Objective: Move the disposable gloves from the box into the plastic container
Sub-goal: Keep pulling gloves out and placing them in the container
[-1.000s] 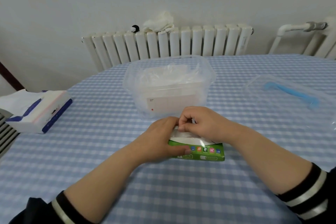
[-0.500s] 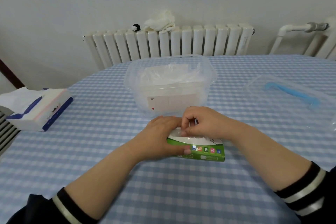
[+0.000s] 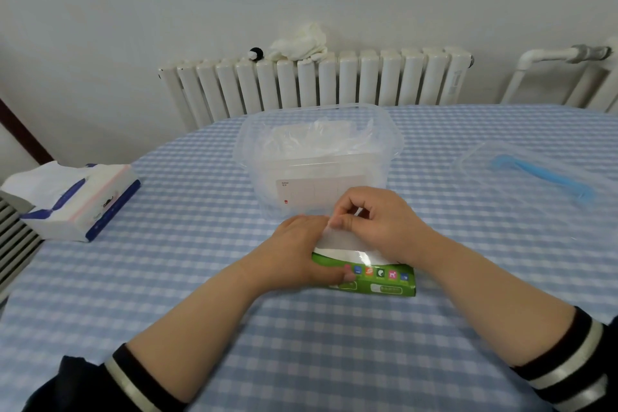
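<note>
Right hand (image 3: 374, 227) grip is narrow: thumb and forefinger pinch a thin clear glove sheet (image 3: 341, 239) drawn up out of the green box (image 3: 378, 281); other fingers curled. Left hand (image 3: 297, 254) holds the box's left end, fingers over the top, thumb on the front face, pinning it to the bench (image 3: 301, 344). Box lies flat, just in front of the plastic container (image 3: 317, 157), not touching as far as can be told. Container is clear, open-topped, with crumpled clear gloves (image 3: 314, 140) already inside and a white label on its front wall.

Bench carries a blue-and-white check cloth. Clear lid with blue strip (image 3: 535, 174) lies right of the container, well apart. Tissue pack (image 3: 77, 201) sits near the left edge. Behind the bench: white radiator (image 3: 314, 84) with a white cloth (image 3: 299, 43) on top, plain wall, pipe (image 3: 561, 55) at far right.

Bare cloth between hands and near edge; open space also left of the container.
</note>
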A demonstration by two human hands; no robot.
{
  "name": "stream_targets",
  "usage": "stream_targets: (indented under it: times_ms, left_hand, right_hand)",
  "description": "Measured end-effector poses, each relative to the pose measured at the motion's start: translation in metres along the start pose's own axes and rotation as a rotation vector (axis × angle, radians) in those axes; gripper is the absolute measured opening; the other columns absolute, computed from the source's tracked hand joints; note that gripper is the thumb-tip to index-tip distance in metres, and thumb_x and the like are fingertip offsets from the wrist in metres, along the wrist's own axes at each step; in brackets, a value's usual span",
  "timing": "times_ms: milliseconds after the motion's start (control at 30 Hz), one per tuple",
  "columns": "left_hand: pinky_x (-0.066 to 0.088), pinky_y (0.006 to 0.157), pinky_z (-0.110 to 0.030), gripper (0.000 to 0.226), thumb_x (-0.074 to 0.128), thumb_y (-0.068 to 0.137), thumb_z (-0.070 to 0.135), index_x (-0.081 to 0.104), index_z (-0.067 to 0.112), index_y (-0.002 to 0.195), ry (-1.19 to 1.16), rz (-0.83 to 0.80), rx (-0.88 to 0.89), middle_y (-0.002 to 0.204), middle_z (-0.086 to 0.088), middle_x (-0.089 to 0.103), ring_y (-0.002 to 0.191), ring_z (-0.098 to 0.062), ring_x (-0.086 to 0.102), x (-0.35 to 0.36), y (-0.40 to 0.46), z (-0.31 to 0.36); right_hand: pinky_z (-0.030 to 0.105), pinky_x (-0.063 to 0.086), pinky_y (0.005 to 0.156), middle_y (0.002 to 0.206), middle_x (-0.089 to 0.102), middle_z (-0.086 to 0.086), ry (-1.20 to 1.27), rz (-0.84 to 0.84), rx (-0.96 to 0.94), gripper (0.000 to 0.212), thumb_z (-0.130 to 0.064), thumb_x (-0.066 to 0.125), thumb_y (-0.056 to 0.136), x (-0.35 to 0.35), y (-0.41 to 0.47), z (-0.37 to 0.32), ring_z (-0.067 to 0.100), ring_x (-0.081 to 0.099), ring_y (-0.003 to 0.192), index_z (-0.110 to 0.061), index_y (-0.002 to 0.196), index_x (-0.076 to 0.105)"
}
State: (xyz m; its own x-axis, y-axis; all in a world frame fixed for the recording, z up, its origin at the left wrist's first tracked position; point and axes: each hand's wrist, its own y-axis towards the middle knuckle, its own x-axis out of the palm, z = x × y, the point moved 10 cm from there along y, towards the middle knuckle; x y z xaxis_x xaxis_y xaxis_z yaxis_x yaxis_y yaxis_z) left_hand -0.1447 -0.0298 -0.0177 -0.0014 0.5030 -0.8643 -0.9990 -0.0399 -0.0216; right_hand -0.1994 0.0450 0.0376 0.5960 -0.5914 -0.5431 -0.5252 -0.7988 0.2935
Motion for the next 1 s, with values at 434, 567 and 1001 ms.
stream_targets:
  times_ms: [434, 567, 1001]
  left_hand:
    - [0.033, 0.082, -0.016, 0.046, 0.076, 0.070, 0.062, 0.049, 0.039, 0.099, 0.063, 0.014, 0.066, 0.096, 0.024, 0.052, 0.096, 0.005, 0.045, -0.005, -0.002, 0.010]
    - [0.041, 0.095, -0.017, 0.063, 0.075, 0.060, 0.062, 0.057, 0.042, 0.116, -0.206, -0.062, 0.051, 0.121, 0.024, 0.056, 0.112, 0.005, 0.051, -0.012, -0.005, 0.010]
    - [0.056, 0.072, -0.024, 0.020, 0.067, 0.075, 0.028, 0.072, 0.015, 0.089, -0.888, 0.367, 0.071, 0.074, 0.001, 0.073, 0.072, -0.010, 0.069, -0.124, 0.003, 0.057]
  right_hand:
    - [0.028, 0.051, 0.062, 0.061, 0.067, -0.007, 0.487, 0.423, -0.030, 0.013, -0.015, 0.052, 0.097, -0.083, 0.001, -0.030, 0.011, 0.066, 0.061, -0.015, 0.084, 0.052]
    - [0.028, 0.053, 0.061, 0.071, 0.068, 0.015, 0.426, 0.419, -0.052, 0.010, -0.017, 0.055, 0.095, -0.088, -0.002, -0.032, 0.017, 0.066, 0.059, -0.016, 0.085, 0.052]
    - [0.031, 0.051, 0.081, 0.107, 0.068, -0.019, -0.036, 0.280, -0.157, 0.019, -0.039, 0.069, 0.085, -0.086, -0.008, -0.069, 0.007, 0.064, 0.099, -0.027, 0.092, 0.055]
